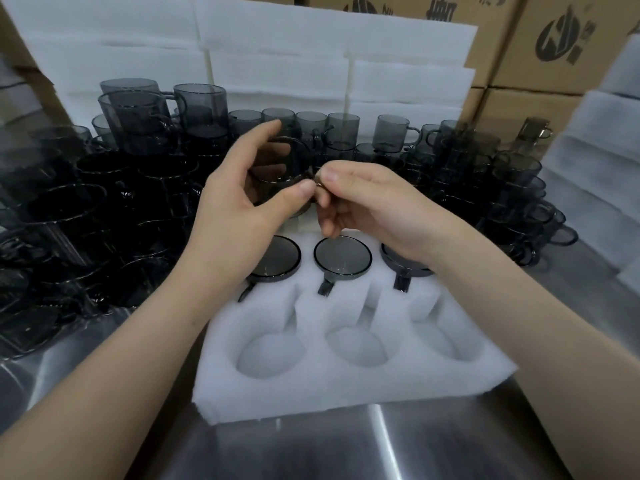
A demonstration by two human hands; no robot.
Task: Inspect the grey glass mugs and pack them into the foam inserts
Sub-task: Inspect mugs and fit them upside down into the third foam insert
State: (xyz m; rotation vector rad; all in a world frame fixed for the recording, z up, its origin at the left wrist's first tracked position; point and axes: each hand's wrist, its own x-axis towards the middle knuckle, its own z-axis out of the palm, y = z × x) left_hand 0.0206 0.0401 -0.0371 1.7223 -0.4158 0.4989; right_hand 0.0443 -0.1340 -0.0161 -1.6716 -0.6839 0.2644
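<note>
I hold one grey glass mug (287, 161) above the far edge of the white foam insert (311, 386). My left hand (239, 202) curls round the mug's body, thumb on its near rim. My right hand (367, 206) pinches the mug's handle between thumb and forefinger. The insert's far row carries three mugs upside down, the left one (277, 261), the middle one (342, 258) and the right one (405, 268), handles pointing toward me. Its three near pockets (358, 348) are empty.
Several grey mugs crowd the steel table (346, 445) on the left (104, 209), along the back (391, 133) and on the right (519, 188), some stacked. White foam sheets (311, 57) stand behind them. More foam is piled at the right (595, 161). Cardboard boxes (540, 46) line the back.
</note>
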